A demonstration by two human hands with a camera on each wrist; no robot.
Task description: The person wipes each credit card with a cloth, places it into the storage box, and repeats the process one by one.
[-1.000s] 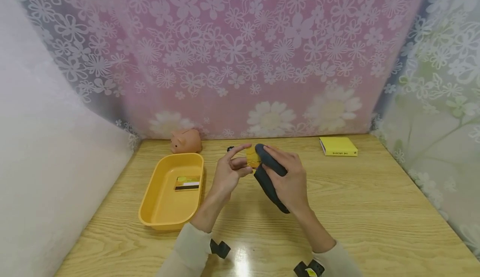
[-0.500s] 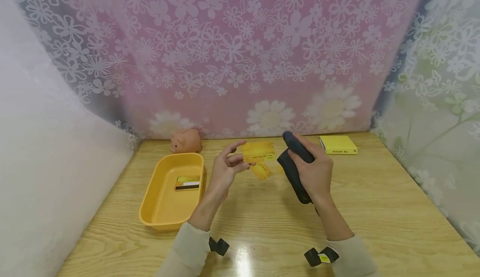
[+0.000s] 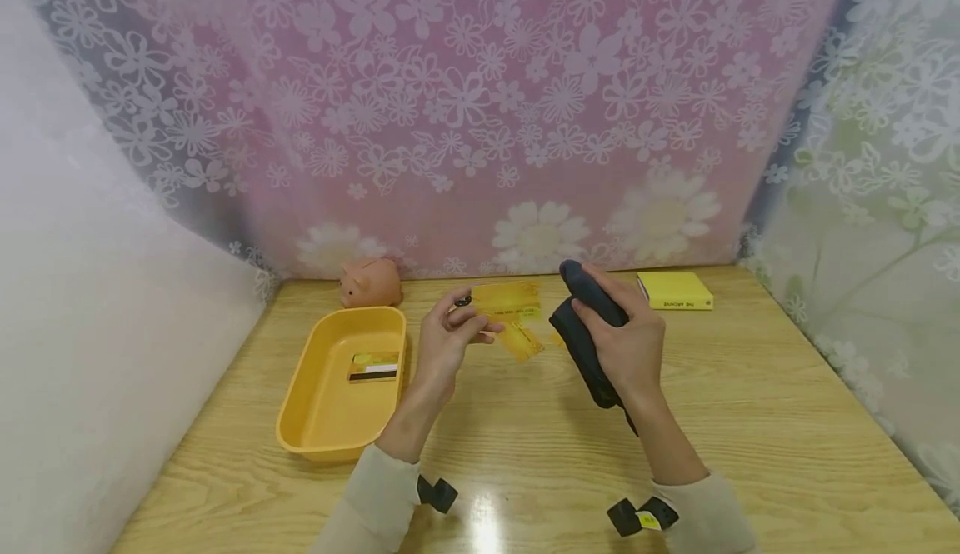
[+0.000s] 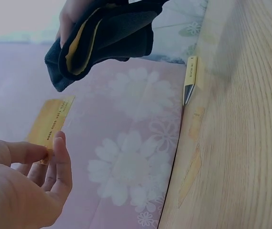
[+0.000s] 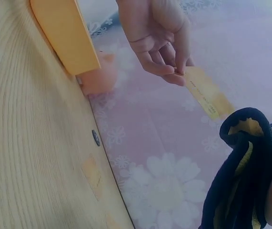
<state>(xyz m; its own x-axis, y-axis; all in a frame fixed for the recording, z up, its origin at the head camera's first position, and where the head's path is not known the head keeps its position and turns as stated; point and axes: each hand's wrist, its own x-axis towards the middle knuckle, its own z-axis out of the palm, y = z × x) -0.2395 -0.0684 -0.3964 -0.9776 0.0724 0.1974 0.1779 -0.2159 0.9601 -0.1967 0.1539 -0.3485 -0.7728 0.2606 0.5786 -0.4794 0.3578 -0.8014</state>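
My left hand (image 3: pixel 442 346) pinches a yellow bank card (image 3: pixel 510 297) by one short end, thumb against fingertips. Raised numbers show on its face in the left wrist view. To the right, my right hand (image 3: pixel 630 341) grips a dark blue folded fabric piece (image 5: pixel 236 176), its mouth parted toward the card and yellow showing inside. A gap separates card and fabric in the head view. Below them on the table lie two more yellow cards, one card (image 3: pixel 522 341) behind the held one and another card (image 4: pixel 196 123) mostly hidden by the fabric in the head view.
An orange-yellow basin (image 3: pixel 288 412) stands left of my left hand, with a card showing its stripe (image 3: pixel 373 375) inside. Behind it sits a pink piggy bank (image 3: pixel 372 282). A yellow book (image 3: pixel 675 291) lies at the back right. A small black round object (image 5: pixel 95 138) rests near the back edge.
The right hand has moved right with the dark fabric piece, away from the yellow card, which now shows whole in the left hand. The left hand has shifted slightly left.
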